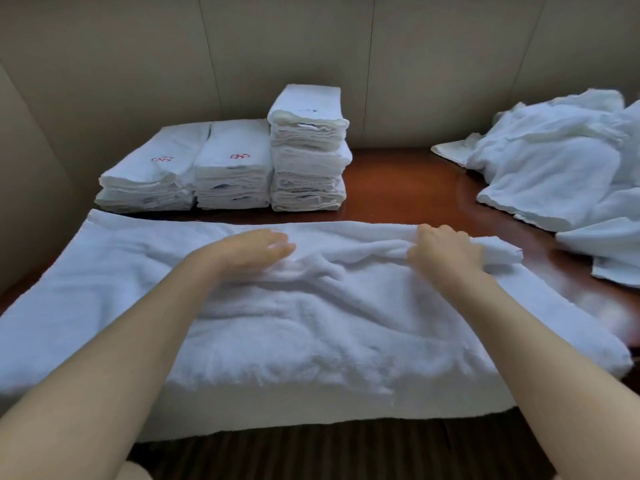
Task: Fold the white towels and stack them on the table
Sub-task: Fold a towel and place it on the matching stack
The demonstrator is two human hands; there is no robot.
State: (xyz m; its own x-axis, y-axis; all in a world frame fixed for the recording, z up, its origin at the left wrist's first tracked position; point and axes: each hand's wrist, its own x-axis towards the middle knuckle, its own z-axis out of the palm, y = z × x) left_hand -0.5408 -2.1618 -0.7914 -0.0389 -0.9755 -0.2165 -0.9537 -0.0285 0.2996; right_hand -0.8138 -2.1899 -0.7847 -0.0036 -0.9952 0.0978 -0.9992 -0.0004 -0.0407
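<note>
A large white towel lies spread across the near part of the brown table, its front edge hanging over the table's side. My left hand rests flat on the towel's far half, fingers apart and pointing right. My right hand pinches a bunched fold of the towel near its far right corner. Three stacks of folded white towels stand at the back: a low left stack, a middle stack and a tall right stack.
A loose heap of unfolded white towels covers the table's right side. A beige panelled wall closes off the back and left. Dark striped floor shows below the table's front edge.
</note>
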